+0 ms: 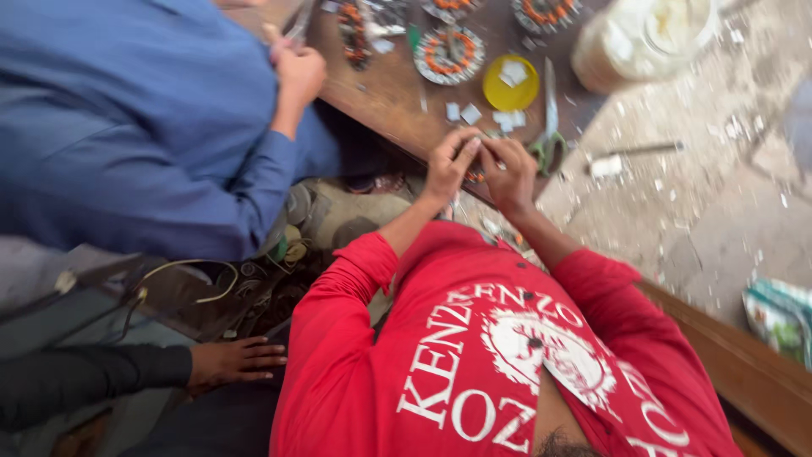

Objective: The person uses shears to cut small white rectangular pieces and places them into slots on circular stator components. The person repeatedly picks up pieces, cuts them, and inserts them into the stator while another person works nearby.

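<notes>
Red long-sleeved shirt (474, 364) with white lettering and a white round emblem; co-worker's shirt (127, 110) plain mid blue; dark, near-black sleeve (85, 377) at lower left; workbench (381, 89) brown wood; round lid (510, 83) bright yellow, holding pale white scraps; stator ring (449, 54) silver-grey with orange-red windings in a ring pattern; scissors (550, 140) with green handles; floor (702, 195) grey, speckled white; bag (782, 313) green and white.

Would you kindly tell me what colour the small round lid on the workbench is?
The small round lid is yellow; the head view shows it best.
</notes>
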